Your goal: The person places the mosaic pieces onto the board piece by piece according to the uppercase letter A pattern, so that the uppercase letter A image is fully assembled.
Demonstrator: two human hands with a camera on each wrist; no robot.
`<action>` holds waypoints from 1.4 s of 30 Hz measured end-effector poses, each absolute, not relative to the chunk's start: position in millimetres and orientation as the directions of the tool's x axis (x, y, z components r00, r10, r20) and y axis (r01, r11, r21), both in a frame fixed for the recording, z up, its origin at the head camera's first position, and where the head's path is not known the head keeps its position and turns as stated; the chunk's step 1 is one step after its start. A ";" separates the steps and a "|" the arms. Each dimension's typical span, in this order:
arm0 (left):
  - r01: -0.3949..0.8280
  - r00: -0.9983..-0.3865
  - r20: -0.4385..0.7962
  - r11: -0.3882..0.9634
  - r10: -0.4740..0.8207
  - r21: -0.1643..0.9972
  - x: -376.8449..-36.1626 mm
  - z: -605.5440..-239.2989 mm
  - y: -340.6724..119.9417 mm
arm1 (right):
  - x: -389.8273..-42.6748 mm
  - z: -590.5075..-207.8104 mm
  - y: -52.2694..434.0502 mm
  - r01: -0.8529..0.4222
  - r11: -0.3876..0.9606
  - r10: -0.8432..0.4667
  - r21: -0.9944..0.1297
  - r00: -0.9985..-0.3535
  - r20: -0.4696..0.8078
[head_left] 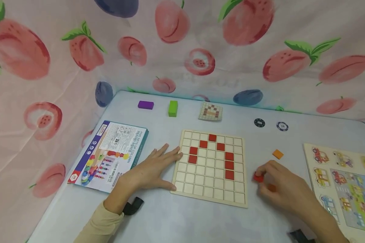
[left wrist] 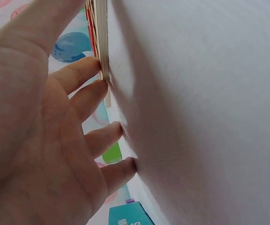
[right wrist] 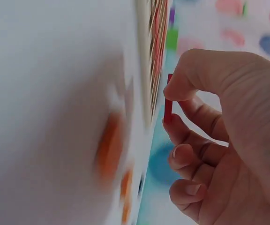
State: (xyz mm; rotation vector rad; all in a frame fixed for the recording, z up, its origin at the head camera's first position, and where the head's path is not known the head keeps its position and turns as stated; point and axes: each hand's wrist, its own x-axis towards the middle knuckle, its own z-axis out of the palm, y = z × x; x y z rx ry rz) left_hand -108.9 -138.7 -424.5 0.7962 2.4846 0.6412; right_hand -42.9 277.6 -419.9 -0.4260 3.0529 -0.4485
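Note:
A wooden grid board point(head_left: 211, 167) lies on the table, with several red tiles point(head_left: 229, 165) set in its squares. My left hand point(head_left: 153, 167) lies flat beside the board's left edge point(left wrist: 102, 42), its straight fingers point(left wrist: 86, 70) touching that edge. Right of the board, my right hand point(head_left: 272, 182) pinches a small red tile point(head_left: 258, 178) between thumb and fingers; the right wrist view shows the same red tile point(right wrist: 168, 99) held on edge. One orange tile point(head_left: 277, 154) lies loose nearby, and another orange tile point(head_left: 272, 187) sits under the right hand.
A toy box point(head_left: 109, 155) lies to the left. At the back are a purple block point(head_left: 145, 105), a green block point(head_left: 172, 108), a small pattern card point(head_left: 211, 111) and two poker chips point(head_left: 259, 123). A vehicle puzzle board point(head_left: 345, 185) sits at the right edge. A fruit-print cloth surrounds the table.

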 end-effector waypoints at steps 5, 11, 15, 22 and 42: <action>0.406 -0.730 -0.281 0.727 0.622 0.554 -109.6 -425.3 -137.4 | -61.4 -419.8 208.8 -0.410 0.850 -0.421 -0.331 -0.906 0.041; 0.408 -0.730 -0.283 0.729 0.622 0.550 -109.3 -425.3 -136.4 | -82.3 -421.4 149.7 -0.487 0.799 -0.518 -0.354 -0.855 0.007; 0.418 -0.724 -0.278 0.723 0.631 0.551 -109.3 -425.1 -135.4 | -92.1 -422.6 128.6 -0.518 0.782 -0.551 -0.347 -0.834 0.002; 0.426 -0.721 -0.283 0.727 0.632 0.539 -109.4 -424.1 -134.4 | -92.9 -422.0 123.1 -0.568 0.760 -0.586 -0.317 -0.809 0.043; 0.407 -0.732 -0.280 0.728 0.622 0.552 -109.3 -425.5 -138.7 | -87.5 -423.7 128.9 -0.668 0.704 -0.668 -0.240 -0.738 0.098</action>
